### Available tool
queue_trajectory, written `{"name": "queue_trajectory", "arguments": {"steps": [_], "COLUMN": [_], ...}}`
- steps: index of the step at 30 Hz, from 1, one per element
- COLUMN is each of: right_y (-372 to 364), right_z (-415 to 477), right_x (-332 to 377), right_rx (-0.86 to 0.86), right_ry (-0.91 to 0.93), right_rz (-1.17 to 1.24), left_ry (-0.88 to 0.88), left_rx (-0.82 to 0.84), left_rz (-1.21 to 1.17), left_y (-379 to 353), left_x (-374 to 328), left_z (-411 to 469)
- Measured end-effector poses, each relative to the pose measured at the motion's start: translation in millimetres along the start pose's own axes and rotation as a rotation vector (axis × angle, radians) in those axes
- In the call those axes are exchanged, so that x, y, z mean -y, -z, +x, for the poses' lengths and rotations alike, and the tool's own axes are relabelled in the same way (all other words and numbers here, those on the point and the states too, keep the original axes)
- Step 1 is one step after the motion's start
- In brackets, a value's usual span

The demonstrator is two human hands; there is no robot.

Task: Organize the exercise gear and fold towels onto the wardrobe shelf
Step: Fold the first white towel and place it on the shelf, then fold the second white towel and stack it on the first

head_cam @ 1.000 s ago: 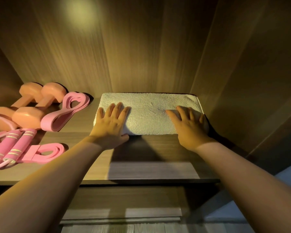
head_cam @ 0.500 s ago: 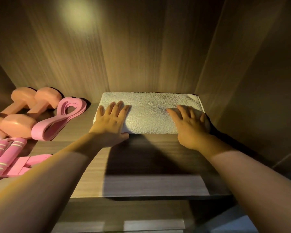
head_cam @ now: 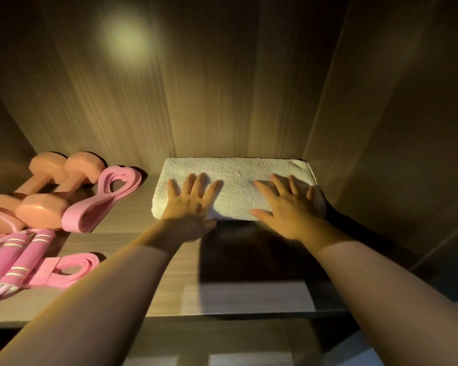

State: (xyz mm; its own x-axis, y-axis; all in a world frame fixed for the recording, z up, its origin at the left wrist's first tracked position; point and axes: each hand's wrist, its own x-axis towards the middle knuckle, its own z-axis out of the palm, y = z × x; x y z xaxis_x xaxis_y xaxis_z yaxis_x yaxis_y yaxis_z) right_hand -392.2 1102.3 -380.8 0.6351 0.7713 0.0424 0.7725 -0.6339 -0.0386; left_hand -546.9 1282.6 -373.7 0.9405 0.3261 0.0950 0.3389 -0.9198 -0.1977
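A folded white towel (head_cam: 236,178) lies at the back right of the wooden wardrobe shelf (head_cam: 148,249), against the back and right walls. My left hand (head_cam: 191,204) lies flat on the towel's front left part, fingers spread and straight. On its front right part my right hand (head_cam: 288,207) rests flat the same way. Two peach dumbbells (head_cam: 48,191) lie at the left rear. A pink resistance band (head_cam: 103,199) leans beside them. Pink jump-rope handles (head_cam: 19,257) and a second pink band (head_cam: 64,268) sit at the front left.
The wardrobe's back panel (head_cam: 222,88) and right side wall (head_cam: 394,128) close in the shelf. Bare shelf wood runs in front of the towel down to the front edge (head_cam: 236,315). A lower shelf shows beneath.
Both hands stay flat on the towel, fingers now spread a little wider. The view has shifted slightly, showing more of the gear at the left.
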Motion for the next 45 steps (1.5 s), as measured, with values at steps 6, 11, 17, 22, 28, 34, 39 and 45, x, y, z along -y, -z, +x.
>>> {"name": "queue_trajectory", "arguments": {"steps": [6,11,17,22,28,34,39,45], "right_y": [35.4,65.5,77.0,81.8,82.3,71.2,131.5,236.0], "right_z": [-67.5,-191.7,-343.3,-394.4,-377.2,-311.5,-288.0,-310.7], "right_x": [24.3,38.2,67.8,89.7,97.5,82.1,80.9,82.3], "right_rx": [0.103,0.106,0.038,0.016,0.014,0.143,0.329,0.408], "right_ry": [-0.065,-0.035,0.011,0.016,0.043,0.019,-0.078,-0.191], "right_rz": [0.099,0.135,0.260,0.216,0.185,0.182,0.264,0.339], "left_ry": [0.116,0.120,0.260,0.243,0.229,0.174,0.081,-0.050], "left_rx": [0.164,0.082,0.037,-0.032,-0.020,0.115,0.302,0.455], "left_rz": [-0.074,-0.220,-0.394,-0.361,-0.406,-0.428,-0.417,-0.429], "left_y": [49.3,88.9,114.5,124.6,118.5,105.6,175.6,288.5], "left_x": [-16.4,-43.6,-97.5,-119.0,-114.5,-94.9,-81.3,-80.3], "left_z": [-62.1,-178.0,-322.6,-372.6,-362.8,-301.6,-264.3,-245.7]}}
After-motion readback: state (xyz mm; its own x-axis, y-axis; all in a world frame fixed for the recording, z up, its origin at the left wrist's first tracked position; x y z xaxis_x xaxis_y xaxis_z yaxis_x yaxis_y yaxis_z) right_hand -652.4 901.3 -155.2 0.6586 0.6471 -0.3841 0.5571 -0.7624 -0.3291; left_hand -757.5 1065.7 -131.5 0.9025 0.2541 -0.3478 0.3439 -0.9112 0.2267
